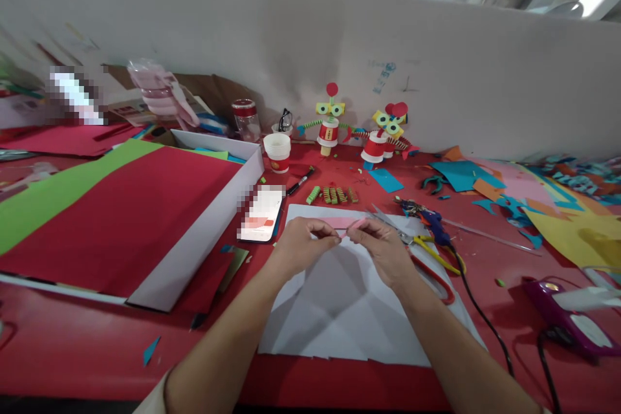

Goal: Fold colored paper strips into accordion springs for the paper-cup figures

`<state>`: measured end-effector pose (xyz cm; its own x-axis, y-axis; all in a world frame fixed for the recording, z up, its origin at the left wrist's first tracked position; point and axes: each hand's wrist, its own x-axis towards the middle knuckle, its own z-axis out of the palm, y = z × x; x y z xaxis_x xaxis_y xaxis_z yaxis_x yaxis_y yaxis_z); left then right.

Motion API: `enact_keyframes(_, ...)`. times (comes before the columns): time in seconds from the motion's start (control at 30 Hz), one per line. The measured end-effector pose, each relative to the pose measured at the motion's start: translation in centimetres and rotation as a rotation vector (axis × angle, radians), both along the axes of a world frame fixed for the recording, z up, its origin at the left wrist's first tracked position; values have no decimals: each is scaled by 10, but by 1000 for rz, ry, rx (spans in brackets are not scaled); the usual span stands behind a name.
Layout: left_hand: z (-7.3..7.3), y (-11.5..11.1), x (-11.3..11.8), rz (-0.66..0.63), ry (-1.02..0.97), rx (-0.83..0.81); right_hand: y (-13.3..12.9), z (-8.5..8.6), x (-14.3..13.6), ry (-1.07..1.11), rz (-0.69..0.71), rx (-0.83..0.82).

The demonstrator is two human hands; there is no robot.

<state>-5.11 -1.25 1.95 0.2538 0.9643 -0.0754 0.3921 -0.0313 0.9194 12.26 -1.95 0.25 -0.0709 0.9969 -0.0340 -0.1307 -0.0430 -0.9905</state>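
Note:
Both hands meet above a white paper sheet (339, 310) on the red table. A pink paper strip (345, 223) runs between them. My left hand (305, 242) pinches its left part between thumb and fingers. My right hand (381, 246) is closed on the other part, which looks folded near the fingertips; the exact fold is hard to make out. Just beyond the hands lie several folded green and brown paper springs (334, 195). Scissors with red handles (439, 281), yellow-handled pliers (436, 252) and a blue glue gun (435, 225) lie to the right of my right hand.
A white box (208, 226) with red and green paper stands left, beside a phone (262, 213). Paper cups (277, 154) and cup figures (328, 129) stand at the back. Coloured paper scraps (466, 174) and a purple power strip (567, 320) lie right. A black cord (478, 310) crosses the table.

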Motion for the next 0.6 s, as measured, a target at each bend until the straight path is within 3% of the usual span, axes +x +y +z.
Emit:
enact_keyframes(0.2,3,0,-2,7,59,18,7,1,14,11,-165,4)
enact_keyframes(0.3,3,0,0,3,171,164,7,4,22,-208,-271,201)
enact_keyframes(0.43,-6,-1,4,-92,371,535,0,5,18,-878,-38,635)
enact_keyframes(0.6,-17,-1,8,-168,558,791,-5,-1,10,-1182,24,790)
